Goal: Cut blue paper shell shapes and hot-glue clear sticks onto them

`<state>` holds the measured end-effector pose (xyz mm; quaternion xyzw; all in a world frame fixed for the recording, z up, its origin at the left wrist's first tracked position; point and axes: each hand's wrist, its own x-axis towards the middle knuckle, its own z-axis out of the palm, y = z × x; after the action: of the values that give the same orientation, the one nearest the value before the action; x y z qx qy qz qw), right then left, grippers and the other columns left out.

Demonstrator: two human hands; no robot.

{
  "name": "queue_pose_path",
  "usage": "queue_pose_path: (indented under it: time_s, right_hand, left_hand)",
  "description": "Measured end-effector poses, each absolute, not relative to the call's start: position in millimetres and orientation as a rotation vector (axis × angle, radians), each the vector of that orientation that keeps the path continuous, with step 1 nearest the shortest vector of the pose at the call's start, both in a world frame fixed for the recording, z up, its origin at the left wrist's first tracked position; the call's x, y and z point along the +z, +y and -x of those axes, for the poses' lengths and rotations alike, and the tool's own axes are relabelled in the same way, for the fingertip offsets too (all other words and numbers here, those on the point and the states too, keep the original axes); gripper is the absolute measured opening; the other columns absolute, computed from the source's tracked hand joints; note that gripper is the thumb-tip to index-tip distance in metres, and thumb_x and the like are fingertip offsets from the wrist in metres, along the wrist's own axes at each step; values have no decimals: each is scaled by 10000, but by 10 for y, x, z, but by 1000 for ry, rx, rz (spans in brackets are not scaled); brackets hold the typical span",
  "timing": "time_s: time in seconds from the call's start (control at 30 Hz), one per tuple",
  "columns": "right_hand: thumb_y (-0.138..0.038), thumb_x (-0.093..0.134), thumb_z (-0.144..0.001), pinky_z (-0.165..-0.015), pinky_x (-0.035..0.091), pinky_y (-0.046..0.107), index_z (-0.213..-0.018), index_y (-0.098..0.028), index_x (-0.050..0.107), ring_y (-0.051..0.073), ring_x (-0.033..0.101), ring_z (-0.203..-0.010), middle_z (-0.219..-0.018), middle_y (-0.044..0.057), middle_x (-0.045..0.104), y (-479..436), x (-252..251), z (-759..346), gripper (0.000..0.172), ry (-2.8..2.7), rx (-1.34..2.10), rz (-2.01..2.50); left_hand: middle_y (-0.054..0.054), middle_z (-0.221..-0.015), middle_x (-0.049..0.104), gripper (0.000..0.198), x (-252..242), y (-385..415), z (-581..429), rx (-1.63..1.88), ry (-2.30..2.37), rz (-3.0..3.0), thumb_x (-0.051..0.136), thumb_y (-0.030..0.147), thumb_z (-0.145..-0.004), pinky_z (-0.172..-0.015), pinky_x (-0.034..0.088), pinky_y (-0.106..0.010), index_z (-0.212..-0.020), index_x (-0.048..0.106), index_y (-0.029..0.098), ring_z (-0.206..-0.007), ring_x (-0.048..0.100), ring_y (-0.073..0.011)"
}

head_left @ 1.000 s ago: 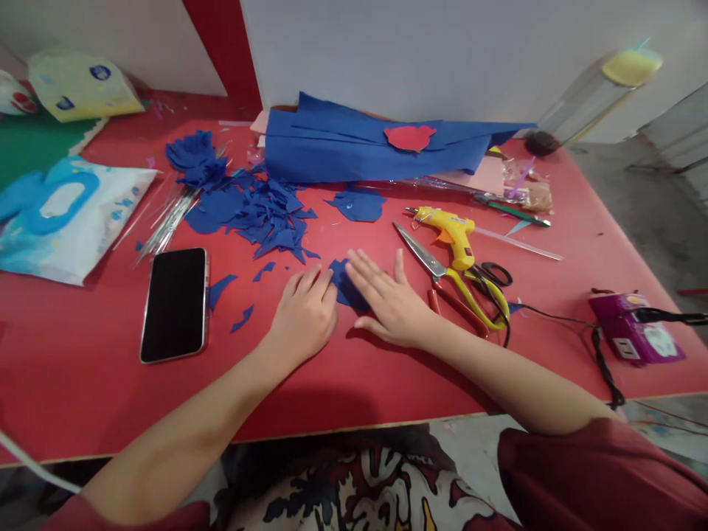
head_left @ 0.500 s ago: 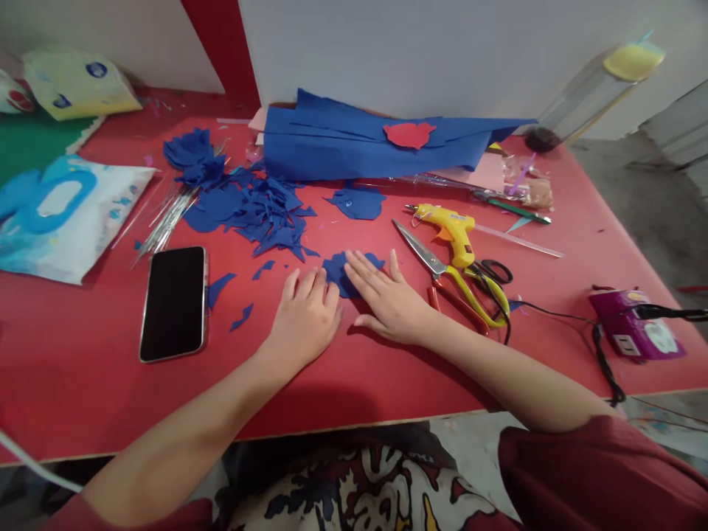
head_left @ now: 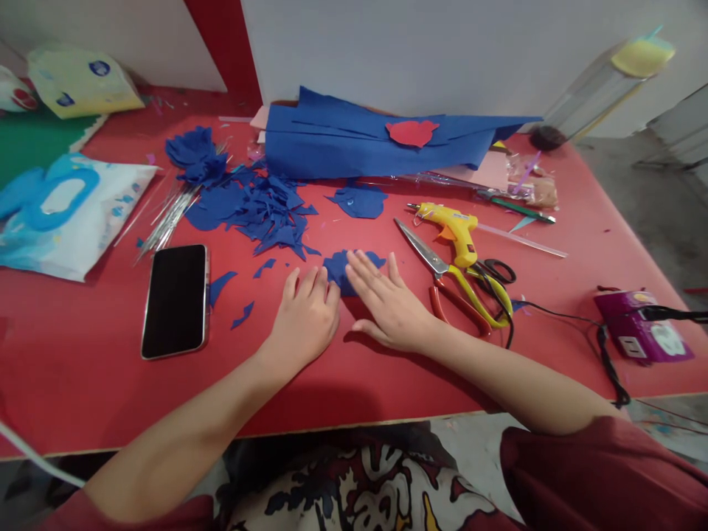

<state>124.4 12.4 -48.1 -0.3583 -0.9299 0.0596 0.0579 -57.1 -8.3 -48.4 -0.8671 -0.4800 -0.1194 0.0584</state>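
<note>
A blue cut piece of paper or felt lies on the red table, its middle partly covered. My right hand rests flat over it, fingers stretched and thumb spread. At the left edge of the piece is my left hand, palm down with fingers loosely bent and slightly apart; nothing shows in its grasp. Small blue scraps lie left of it. To the right of my right hand are scissors, red-handled pliers and a yellow glue gun.
A phone lies at left, near a wipes pack. Behind are wire stems, a blue flower, a pile of blue pieces, a blue sheet and a cutter. A purple power box with cables stands right.
Both hands keep nearly the same place over and beside the blue piece. The view has shifted very slightly.
</note>
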Motion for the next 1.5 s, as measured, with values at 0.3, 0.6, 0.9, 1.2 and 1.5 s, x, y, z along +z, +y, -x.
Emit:
queue_pose_path:
  time_s: [0.3, 0.6, 0.9, 1.2, 1.5]
  right_hand:
    - [-576, 151, -900, -1084, 0, 599, -1435, -19, 196, 299, 156, -1397, -1478, 222, 244, 149, -490, -1261, 773, -2621, 124, 1372]
    - [-505, 161, -919, -1063, 8, 638, -1453, -28, 118, 311, 170, -1391, -1469, 242, 251, 164, -510, -1268, 717, -2583, 129, 1491]
    - [-624, 98, -882, -1068, -3, 627, -1459, -87, 144, 289, 150, -1399, -1493, 188, 227, 186, -462, -1271, 789, -2800, 195, 1171]
    - [-680, 61, -841, -1099, 19, 573, -1443, -57, 194, 273, 122, -1406, -1494, 188, 224, 206, -471, -1246, 877, -2837, 196, 1068]
    - [-602, 23, -883, -1087, 34, 582, -1438, -93, -181, 273, -78, -1407, -1536, 172, 16, 301, -326, -1237, 780, -2584, 54, 1262]
  left_hand:
    - [-259, -1184, 585, 332, -482, -85, 565, -341, -1431, 2600, 411, 184, -856, -966, 370, -524, -1063, 616, 24, -1118, 544, -344]
    - [-247, -1184, 589, 321, -498, -86, 565, -357, -1456, 2599, 416, 182, -858, -974, 360, -522, -1066, 617, 45, -1129, 538, -334]
    - [-210, -1204, 586, 244, -481, -51, 588, -332, -1378, 2668, 436, 188, -843, -972, 367, -532, -944, 638, 96, -1130, 530, -342]
    - [-207, -1238, 565, 235, -455, -43, 598, -348, -1294, 2834, 446, 204, -845, -989, 328, -572, -971, 622, 113, -1197, 474, -339]
    - [-144, -1210, 608, 368, -543, -37, 598, -483, -1139, 2955, 351, 132, -874, -1014, 275, -535, -1194, 531, 111, -1199, 478, -282]
